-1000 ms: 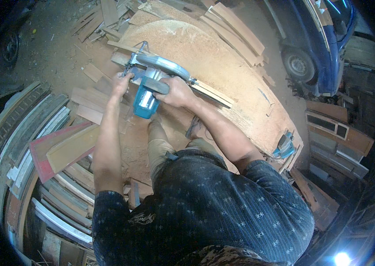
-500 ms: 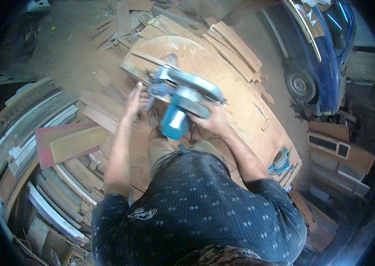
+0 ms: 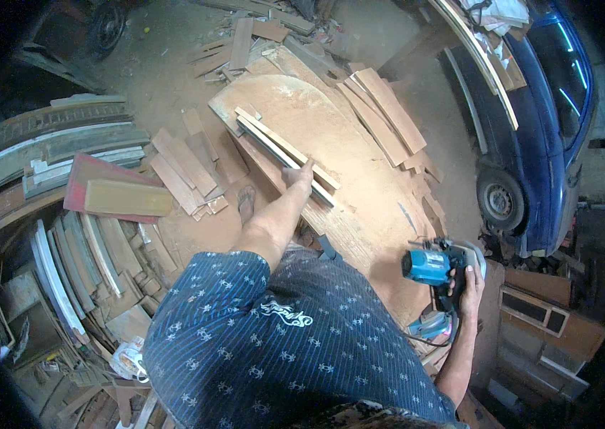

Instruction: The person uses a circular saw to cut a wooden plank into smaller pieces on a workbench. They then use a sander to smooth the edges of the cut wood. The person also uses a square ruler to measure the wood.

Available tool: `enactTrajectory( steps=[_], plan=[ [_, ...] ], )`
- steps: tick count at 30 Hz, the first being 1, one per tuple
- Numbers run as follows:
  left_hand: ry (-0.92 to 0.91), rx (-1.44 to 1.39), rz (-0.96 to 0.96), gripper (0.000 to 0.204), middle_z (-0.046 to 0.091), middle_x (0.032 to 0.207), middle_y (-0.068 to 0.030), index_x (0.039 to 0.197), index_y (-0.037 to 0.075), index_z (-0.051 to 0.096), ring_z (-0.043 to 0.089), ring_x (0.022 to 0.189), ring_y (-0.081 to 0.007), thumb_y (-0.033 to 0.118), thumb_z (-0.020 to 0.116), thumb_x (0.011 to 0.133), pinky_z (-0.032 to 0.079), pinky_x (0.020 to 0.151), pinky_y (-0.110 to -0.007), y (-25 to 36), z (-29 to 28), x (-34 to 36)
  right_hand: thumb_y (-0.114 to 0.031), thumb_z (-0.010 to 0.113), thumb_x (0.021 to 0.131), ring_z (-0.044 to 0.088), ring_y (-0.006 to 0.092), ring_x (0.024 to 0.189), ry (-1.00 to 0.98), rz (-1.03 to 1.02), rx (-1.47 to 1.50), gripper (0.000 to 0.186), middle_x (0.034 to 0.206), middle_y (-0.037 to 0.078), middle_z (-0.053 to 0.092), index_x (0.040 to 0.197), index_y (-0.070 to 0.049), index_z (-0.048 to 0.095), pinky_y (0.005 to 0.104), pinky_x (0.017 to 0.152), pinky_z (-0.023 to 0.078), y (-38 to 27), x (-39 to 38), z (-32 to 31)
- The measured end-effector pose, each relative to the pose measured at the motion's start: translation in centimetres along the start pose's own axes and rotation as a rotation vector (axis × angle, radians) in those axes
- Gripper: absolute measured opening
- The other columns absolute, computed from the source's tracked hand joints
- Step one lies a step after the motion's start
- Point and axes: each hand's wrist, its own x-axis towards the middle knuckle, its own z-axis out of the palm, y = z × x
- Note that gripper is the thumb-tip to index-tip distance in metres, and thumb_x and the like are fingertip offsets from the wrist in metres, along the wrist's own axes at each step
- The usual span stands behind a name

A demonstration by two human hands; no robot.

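Wood strips: laid side by side on the tabletop, long axis run from far left to near right.
Left hand: nearer, placed on strips toward their near end; grip cannot be told.
Right hand: closed around saw, held well apart, right of strips.
Containers: none made out near the hands.

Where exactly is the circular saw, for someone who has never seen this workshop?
Start at the large dusty wooden table in mid-picture and follow it to its lower-right end. There the right hand grips the circular saw, its teal motor housing pointing left. Another teal tool shows just below; only the saw is in a hand.
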Motion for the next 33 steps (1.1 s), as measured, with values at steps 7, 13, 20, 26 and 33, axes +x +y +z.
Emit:
enactTrajectory(
  steps=[7,13,20,26,33],
  plan=[
    [-0.017,0.015,0.045,0.087,0.056,0.139,-0.0323,0.140,-0.011,0.043,0.059,0.126,-0.0427,0.040,0.082,0.081,0.048,0.109,-0.045,1.6,-1.3,-2.7,-0.043,0.057,0.100,0.063,0.0491,0.118,-0.113,0.218,-0.987,0.051,0.119,0.031,0.069,0.129,-0.002,0.066,0.0489,0.101,0.051,15.4,6.5,-3.4],
    [-0.455,-0.367,-0.090,0.060,0.064,0.127,-0.0240,0.137,-0.007,0.051,0.064,0.119,-0.0346,0.026,0.065,0.088,0.052,0.106,-0.045,0.6,-7.5,-9.7,-0.043,0.053,0.097,0.068,0.0464,0.109,-0.434,0.373,-1.079,0.056,0.112,0.033,0.069,0.115,0.008,0.069,0.0526,0.095,0.054,30.6,7.8,0.7],
    [-0.684,-0.645,-0.064,0.075,0.057,0.142,-0.0239,0.150,0.000,0.041,0.062,0.124,-0.0393,0.037,0.058,0.087,0.054,0.105,-0.052,3.9,-16.4,-13.6,-0.043,0.055,0.096,0.069,0.0457,0.109,-0.565,0.469,-1.094,0.056,0.112,0.033,0.070,0.117,0.008,0.069,0.0521,0.095,0.054,32.9,3.4,-2.8],
    [-0.480,-0.711,0.033,0.075,0.062,0.136,-0.0190,0.148,0.006,0.047,0.066,0.115,-0.0370,0.041,0.061,0.084,0.058,0.093,-0.058,5.8,-21.6,-11.9,-0.043,0.057,0.095,0.069,0.0451,0.108,-0.555,0.465,-1.129,0.057,0.111,0.033,0.070,0.118,0.008,0.068,0.0517,0.096,0.054,33.2,4.9,-2.8],
    [-0.353,-0.721,0.145,0.063,0.062,0.134,-0.0218,0.144,-0.001,0.045,0.065,0.118,-0.0379,0.036,0.061,0.095,0.054,0.100,-0.056,10.7,-37.9,0.5,-0.043,0.060,0.094,0.069,0.0445,0.108,-0.622,0.405,-1.161,0.058,0.111,0.032,0.070,0.120,0.008,0.068,0.0512,0.096,0.054,31.6,6.3,2.0]
  ],
)
